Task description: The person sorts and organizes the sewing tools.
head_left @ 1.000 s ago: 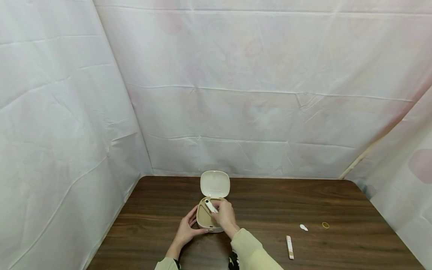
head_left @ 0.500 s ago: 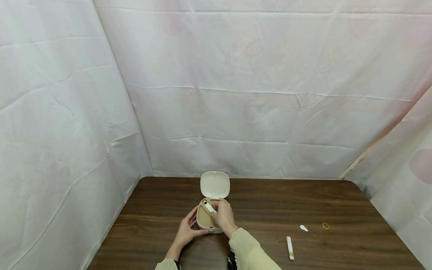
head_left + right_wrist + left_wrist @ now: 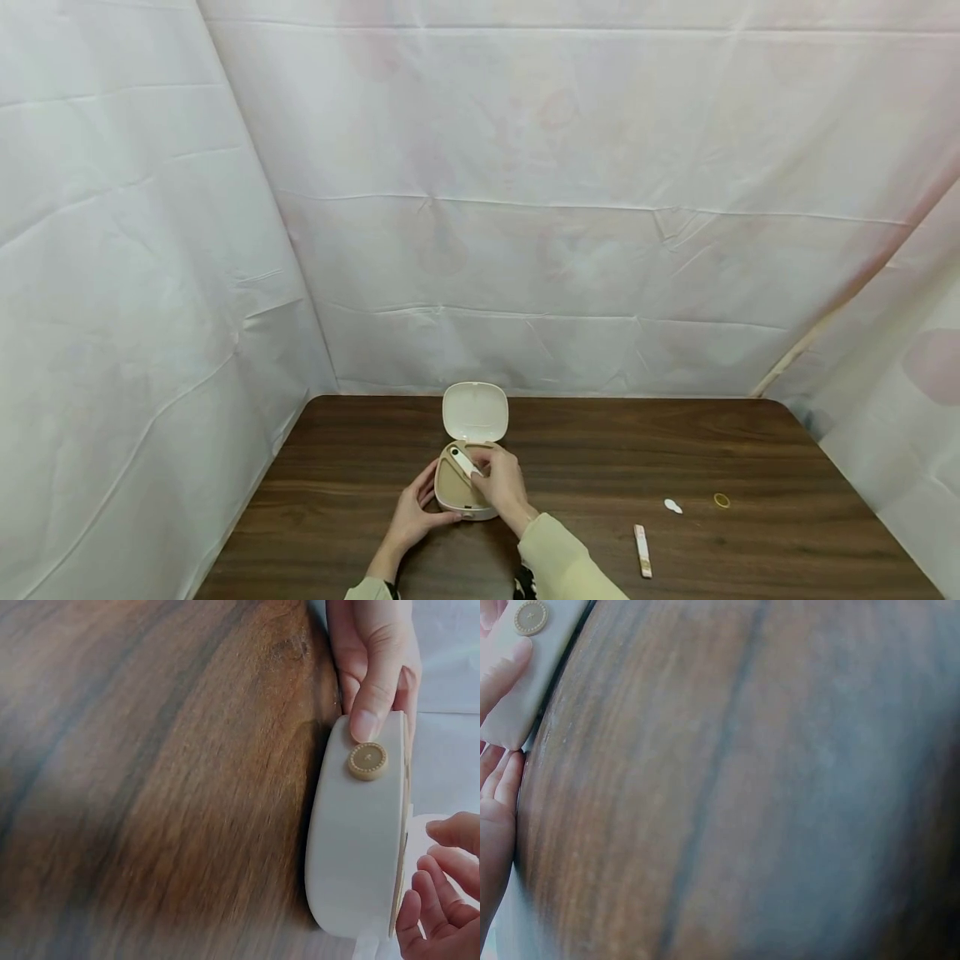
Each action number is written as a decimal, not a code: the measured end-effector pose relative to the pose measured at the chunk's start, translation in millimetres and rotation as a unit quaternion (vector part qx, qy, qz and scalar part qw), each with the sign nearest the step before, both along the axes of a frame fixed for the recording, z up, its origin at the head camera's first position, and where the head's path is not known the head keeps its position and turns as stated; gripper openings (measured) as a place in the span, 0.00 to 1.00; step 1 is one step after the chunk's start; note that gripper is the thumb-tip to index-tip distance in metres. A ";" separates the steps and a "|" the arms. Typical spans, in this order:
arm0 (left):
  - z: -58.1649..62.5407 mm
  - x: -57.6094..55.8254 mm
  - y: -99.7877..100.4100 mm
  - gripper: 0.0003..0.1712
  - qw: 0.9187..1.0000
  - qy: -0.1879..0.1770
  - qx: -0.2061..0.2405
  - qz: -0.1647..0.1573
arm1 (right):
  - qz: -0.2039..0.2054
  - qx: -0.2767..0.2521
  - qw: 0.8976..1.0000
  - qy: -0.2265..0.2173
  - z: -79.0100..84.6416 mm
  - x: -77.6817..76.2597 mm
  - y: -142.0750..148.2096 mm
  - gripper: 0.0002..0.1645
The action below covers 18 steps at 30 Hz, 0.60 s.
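A white case (image 3: 467,515) with a beige inner tray stands on the table, its rounded lid (image 3: 476,412) swung up at the back. My left hand (image 3: 408,518) grips the case at its left side, thumb on the front wall by the round beaded button (image 3: 367,760). Over the tray, my right hand (image 3: 502,483) pinches a small white stick-like piece with a black dot (image 3: 462,460) near its far end. That piece lies slantwise along a slot in the tray; its near end is hidden by the fingers. The right wrist view shows the right fingers (image 3: 442,885) curled beside the case's rim.
To the right on the dark wooden table (image 3: 360,450) lie a slim white packet (image 3: 642,551), a small white rounded piece (image 3: 672,506) and a yellow ring (image 3: 722,500). Pale cloth (image 3: 480,250) hangs behind the table and along both sides.
The white stick-like piece has shifted slightly against the tray in my right fingers. My left hand keeps its hold on the case, and the lid stays up.
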<state>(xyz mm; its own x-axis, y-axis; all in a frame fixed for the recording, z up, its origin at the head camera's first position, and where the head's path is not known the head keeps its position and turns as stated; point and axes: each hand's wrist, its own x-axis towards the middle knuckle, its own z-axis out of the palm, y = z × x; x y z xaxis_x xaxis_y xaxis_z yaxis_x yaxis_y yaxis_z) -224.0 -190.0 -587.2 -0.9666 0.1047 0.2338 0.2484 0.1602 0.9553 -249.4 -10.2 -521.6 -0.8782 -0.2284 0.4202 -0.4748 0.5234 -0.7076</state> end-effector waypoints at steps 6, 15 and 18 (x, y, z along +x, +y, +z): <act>-6.3 -2.6 -2.7 0.56 1.000 0.007 -0.008 0.003 | 0.012 -0.023 0.999 0.021 1.3 4.8 9.9 0.13; -5.3 -2.2 -1.0 0.55 0.999 0.033 -0.006 0.007 | 0.005 -0.055 0.998 0.018 2.9 16.0 26.0 0.11; -4.7 -2.4 -0.9 0.56 1.000 0.024 -0.002 0.008 | -0.001 -0.064 0.998 0.024 2.7 20.5 31.4 0.10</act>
